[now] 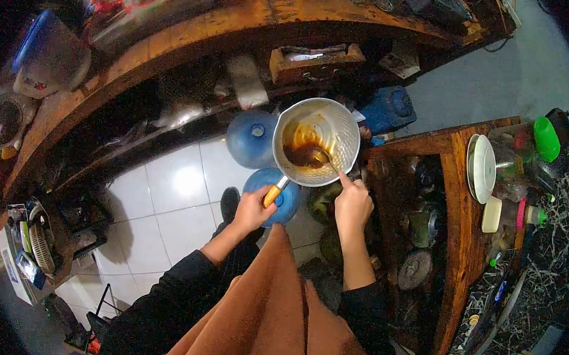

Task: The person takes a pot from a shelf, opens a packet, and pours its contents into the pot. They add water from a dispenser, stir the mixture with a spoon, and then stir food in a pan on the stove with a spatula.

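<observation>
We hold the saucepan (316, 142) aloft over the floor, left hand (253, 209) closed round its orange handle; right hand (352, 205) pinches a spoon (325, 157) in brown sauce (304, 154); scraping underway, we judge; next needs steady tilt.

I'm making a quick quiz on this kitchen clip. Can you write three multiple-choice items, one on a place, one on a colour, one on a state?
1. Where is the brown sauce?
A. inside the saucepan
B. on the floor tiles
C. on the white plate

2. What colour is the saucepan handle?
A. green
B. orange
C. black

3. How is the saucepan supported?
A. resting on the wooden counter
C. standing on a blue jug
B. held in the air by its handle

Answers:
1 A, the sauce pools in the pan's bottom, where the spoon dips.
2 B, orange shows in the left hand.
3 B, the left hand has a grip on the handle while the right hand holds the spoon.
</observation>
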Motion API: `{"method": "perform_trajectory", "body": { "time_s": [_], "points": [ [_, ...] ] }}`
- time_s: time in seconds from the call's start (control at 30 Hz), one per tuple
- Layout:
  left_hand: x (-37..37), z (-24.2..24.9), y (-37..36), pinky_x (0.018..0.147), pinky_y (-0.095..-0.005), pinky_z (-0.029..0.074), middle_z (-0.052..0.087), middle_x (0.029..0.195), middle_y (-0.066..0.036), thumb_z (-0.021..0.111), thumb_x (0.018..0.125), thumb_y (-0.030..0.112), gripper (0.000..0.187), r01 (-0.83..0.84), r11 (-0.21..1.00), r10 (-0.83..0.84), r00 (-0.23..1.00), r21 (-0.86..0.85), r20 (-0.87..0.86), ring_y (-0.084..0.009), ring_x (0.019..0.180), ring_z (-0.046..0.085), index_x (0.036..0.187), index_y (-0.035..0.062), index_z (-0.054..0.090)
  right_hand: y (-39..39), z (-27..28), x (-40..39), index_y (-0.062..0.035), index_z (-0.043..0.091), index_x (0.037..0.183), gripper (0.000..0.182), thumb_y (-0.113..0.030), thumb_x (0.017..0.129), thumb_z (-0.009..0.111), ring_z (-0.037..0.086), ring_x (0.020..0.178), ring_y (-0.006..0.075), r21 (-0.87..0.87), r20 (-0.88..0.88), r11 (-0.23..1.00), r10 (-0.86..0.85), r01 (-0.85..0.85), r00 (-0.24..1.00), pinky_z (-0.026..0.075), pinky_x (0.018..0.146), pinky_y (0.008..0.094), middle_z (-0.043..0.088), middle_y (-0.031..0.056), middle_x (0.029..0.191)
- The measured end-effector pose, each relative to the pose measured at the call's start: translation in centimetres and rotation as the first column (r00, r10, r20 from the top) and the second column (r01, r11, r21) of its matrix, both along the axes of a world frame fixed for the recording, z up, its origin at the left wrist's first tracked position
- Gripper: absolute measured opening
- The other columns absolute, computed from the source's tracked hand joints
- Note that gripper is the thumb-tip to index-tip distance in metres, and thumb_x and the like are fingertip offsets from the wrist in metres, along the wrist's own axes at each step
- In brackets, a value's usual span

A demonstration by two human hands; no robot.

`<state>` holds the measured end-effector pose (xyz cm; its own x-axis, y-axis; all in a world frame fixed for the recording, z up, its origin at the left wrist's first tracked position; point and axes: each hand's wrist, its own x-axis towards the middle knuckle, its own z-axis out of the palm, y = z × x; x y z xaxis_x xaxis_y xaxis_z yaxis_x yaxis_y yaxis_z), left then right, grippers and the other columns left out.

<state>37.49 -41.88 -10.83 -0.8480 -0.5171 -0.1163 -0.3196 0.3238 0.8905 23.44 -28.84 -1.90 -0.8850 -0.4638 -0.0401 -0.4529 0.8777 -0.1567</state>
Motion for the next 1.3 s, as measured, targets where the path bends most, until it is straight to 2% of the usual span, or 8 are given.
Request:
{"method": "perform_trajectory", "body": {
  "time_s": [0.23, 0.47, 0.6, 0.7, 0.87, 1.07, 1.23, 1.3],
  "points": [
    [-0.4, 0.1, 0.1, 0.051, -0.0340, 0.043, 0.051, 0.059, -0.020, 0.059, 0.059, 0.012, 0.035, -0.003, 0.999, 0.004, 1.000, -0.050, 0.018, -0.0313, 0.054, 0.054, 0.092, 0.0031, 0.054, -1.1, -0.9, 1.1, -0.0150, 0.061, 0.091, 0.027, -0.009, 0.070, 0.045, 0.056, 0.062, 0.0307, 0.002, 0.121, 0.999, 0.048, -0.048, 0.991, 0.044, 0.056, 0.0413, 0.055, 0.0133, 0.072],
    [0.0, 0.1, -0.4, 0.053, -0.0356, 0.043, 0.052, 0.058, -0.019, 0.058, 0.059, 0.010, 0.035, 0.033, 0.997, -0.030, 0.999, -0.064, 0.038, -0.0319, 0.055, 0.054, 0.093, 0.0043, 0.054, 0.4, -0.6, -0.9, -0.0186, 0.063, 0.086, 0.027, -0.005, 0.071, 0.045, 0.054, 0.060, 0.0273, 0.084, -0.061, 0.995, -0.052, 0.057, 0.997, 0.044, 0.051, 0.0366, 0.053, 0.0097, 0.068],
    [-0.1, -0.2, -0.5, 0.053, -0.0346, 0.043, 0.052, 0.058, -0.019, 0.058, 0.059, 0.010, 0.035, 0.044, 0.996, -0.043, 0.999, -0.072, 0.015, -0.0306, 0.054, 0.054, 0.093, 0.0031, 0.054, 0.6, -1.0, -0.3, -0.0122, 0.060, 0.088, 0.020, -0.010, 0.072, 0.048, 0.056, 0.057, 0.0285, 0.032, -0.013, 0.995, 0.095, -0.094, 0.995, 0.045, 0.050, 0.0366, 0.054, 0.0106, 0.067],
    [-0.2, 0.0, -0.5, 0.051, -0.0339, 0.043, 0.052, 0.058, -0.019, 0.058, 0.059, 0.009, 0.034, 0.051, 0.997, -0.051, 0.999, -0.052, 0.001, -0.0293, 0.052, 0.054, 0.092, 0.0017, 0.054, -0.2, 0.0, -0.5, -0.0071, 0.042, 0.090, 0.018, -0.014, 0.075, 0.049, 0.056, 0.058, 0.0306, 0.068, 0.035, 0.997, -0.025, 0.023, 0.999, 0.044, 0.051, 0.0405, 0.056, 0.0142, 0.064],
    [-0.2, 1.2, -0.8, 0.050, -0.0317, 0.042, 0.050, 0.056, -0.019, 0.057, 0.060, 0.009, 0.033, 0.082, 0.997, -0.082, 0.996, -0.003, 0.034, -0.0252, 0.049, 0.053, 0.092, 0.0003, 0.054, 0.2, 0.5, -1.8, -0.0077, 0.045, 0.087, 0.016, -0.016, 0.075, 0.051, 0.055, 0.062, 0.0336, 0.067, 0.051, 0.989, -0.135, 0.131, 0.990, 0.042, 0.052, 0.0419, 0.056, 0.0150, 0.071],
    [0.0, 2.9, -1.5, 0.052, -0.0317, 0.042, 0.050, 0.058, -0.019, 0.055, 0.061, 0.008, 0.032, 0.125, 0.990, -0.131, 0.986, 0.058, 0.105, -0.0266, 0.053, 0.053, 0.092, 0.0015, 0.054, 1.1, -0.8, -5.0, -0.0070, 0.053, 0.069, 0.011, -0.017, 0.069, 0.057, 0.051, 0.067, 0.0222, 0.148, -0.292, 0.981, 0.163, -0.124, 0.942, 0.034, 0.068, 0.0358, 0.054, 0.0074, 0.067],
    [0.5, 3.8, -1.9, 0.057, -0.0331, 0.043, 0.053, 0.065, -0.021, 0.056, 0.061, 0.009, 0.032, 0.205, 0.972, -0.222, 0.959, 0.113, 0.176, -0.0303, 0.060, 0.056, 0.092, 0.0026, 0.054, 0.6, 0.0, -7.7, -0.0069, 0.052, 0.076, 0.016, -0.018, 0.067, 0.059, 0.048, 0.076, 0.0211, 0.144, -0.413, 0.958, 0.287, -0.249, 0.864, 0.034, 0.073, 0.0379, 0.052, 0.0066, 0.082],
    [0.7, 4.2, -1.8, 0.051, -0.0294, 0.041, 0.050, 0.057, -0.015, 0.056, 0.060, 0.007, 0.029, 0.202, 0.974, -0.212, 0.971, 0.099, 0.107, -0.0185, 0.050, 0.051, 0.088, -0.0003, 0.054, 0.2, 0.1, -7.8, -0.0076, 0.051, 0.078, 0.017, -0.017, 0.067, 0.058, 0.047, 0.079, 0.0208, 0.124, -0.465, 0.951, 0.309, -0.285, 0.830, 0.033, 0.075, 0.0387, 0.051, 0.0062, 0.084]
  ]
}}
